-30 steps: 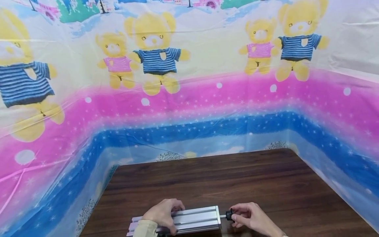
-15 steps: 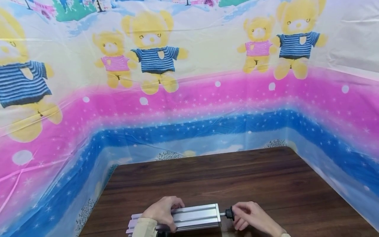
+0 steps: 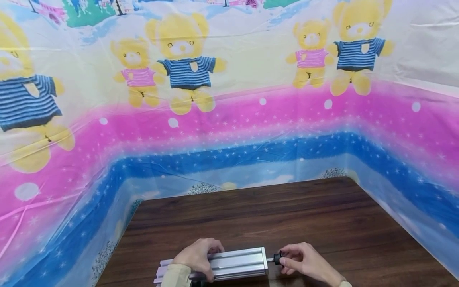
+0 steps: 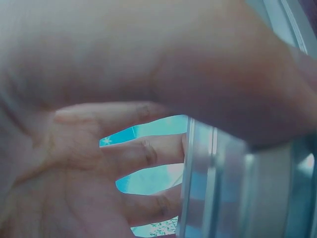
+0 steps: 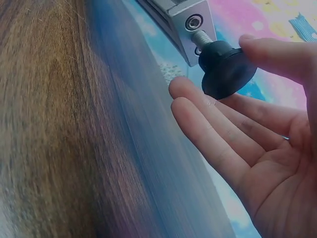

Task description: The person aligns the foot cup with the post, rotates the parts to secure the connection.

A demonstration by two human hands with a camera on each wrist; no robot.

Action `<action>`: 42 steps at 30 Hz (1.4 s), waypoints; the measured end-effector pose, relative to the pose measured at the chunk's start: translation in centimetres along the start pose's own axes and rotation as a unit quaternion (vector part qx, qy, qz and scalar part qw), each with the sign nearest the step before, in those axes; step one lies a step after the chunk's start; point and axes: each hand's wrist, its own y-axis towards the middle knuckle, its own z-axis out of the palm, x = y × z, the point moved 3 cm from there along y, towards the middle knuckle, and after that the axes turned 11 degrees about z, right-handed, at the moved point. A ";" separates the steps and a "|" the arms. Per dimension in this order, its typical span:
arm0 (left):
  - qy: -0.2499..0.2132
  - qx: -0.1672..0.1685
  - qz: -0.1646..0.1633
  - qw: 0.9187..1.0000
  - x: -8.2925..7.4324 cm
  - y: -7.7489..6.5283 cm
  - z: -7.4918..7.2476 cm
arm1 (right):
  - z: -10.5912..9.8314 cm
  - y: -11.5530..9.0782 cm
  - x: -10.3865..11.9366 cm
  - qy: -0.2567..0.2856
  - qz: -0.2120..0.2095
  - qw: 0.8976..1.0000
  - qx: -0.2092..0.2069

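Observation:
A silver aluminium extrusion profile [image 3: 236, 263] lies along the near part of the table with grooves down its length and an end plate on its right end. My left hand [image 3: 195, 255] grips it across the middle, the thumb on the near side and the fingers on the far side. Out of the end plate sticks a threaded stud bearing a black levelling foot [image 5: 225, 69]. My right hand [image 3: 305, 261] holds that foot at its rim, thumb on one side and fingertips on the other. In the right wrist view, bolt heads [image 5: 194, 22] show in the end plate.
The dark wood-grain table [image 3: 251, 215] stretches away behind the profile. A printed cloth [image 3: 229, 147] with bears and snowflakes hangs round its back and sides. Something black [image 3: 198, 283], mostly hidden, shows under my left hand at the near edge.
My right fingers loosened and shifted round the foot half a second ago, then came back to its rim. The left hand and the profile have stayed in place.

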 end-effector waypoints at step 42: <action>0.012 -0.001 0.005 1.000 0.4 -0.3 -0.3 | 0.3 -0.4 0.4 -0.010 -0.058 0.994 -0.092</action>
